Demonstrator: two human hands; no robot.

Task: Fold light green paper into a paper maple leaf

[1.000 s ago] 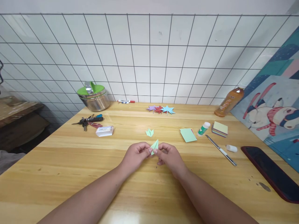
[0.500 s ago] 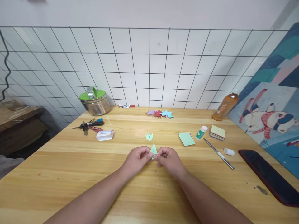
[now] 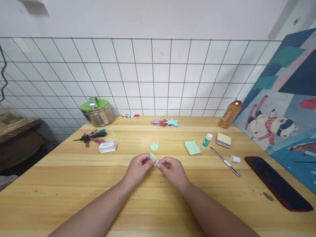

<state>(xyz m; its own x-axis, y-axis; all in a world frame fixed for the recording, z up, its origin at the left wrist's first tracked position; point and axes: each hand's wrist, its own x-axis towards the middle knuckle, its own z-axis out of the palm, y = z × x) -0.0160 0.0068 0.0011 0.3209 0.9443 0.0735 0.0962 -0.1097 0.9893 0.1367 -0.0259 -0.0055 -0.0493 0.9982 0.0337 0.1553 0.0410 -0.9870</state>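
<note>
Between my two hands is a small piece of folded light green paper (image 3: pixel 153 158), tilted with its point up and to the left. My left hand (image 3: pixel 140 166) pinches it from the left, thumb on top. From the right, my right hand (image 3: pixel 172 169) pinches its lower right corner between thumb and finger. Just beyond lies another folded green paper piece (image 3: pixel 154 146) with pointed tips. Farther back, purple, red and light blue paper leaf shapes (image 3: pixel 172 122) overlap in a row.
To the right are green paper sheets (image 3: pixel 193 147), a glue stick (image 3: pixel 206 141), its white cap (image 3: pixel 235 159), a utility knife (image 3: pixel 225 162), a paper stack (image 3: pixel 223 140), a phone (image 3: pixel 277 182) and a bottle (image 3: pixel 230 114). Keys (image 3: pixel 91 136), a small box (image 3: pixel 108 146) and a lidded pot (image 3: pixel 97 113) stand left.
The folded paper in my hands has turned, its point now leaning left instead of upright. My view has shifted slightly, moving everything a little leftward.
</note>
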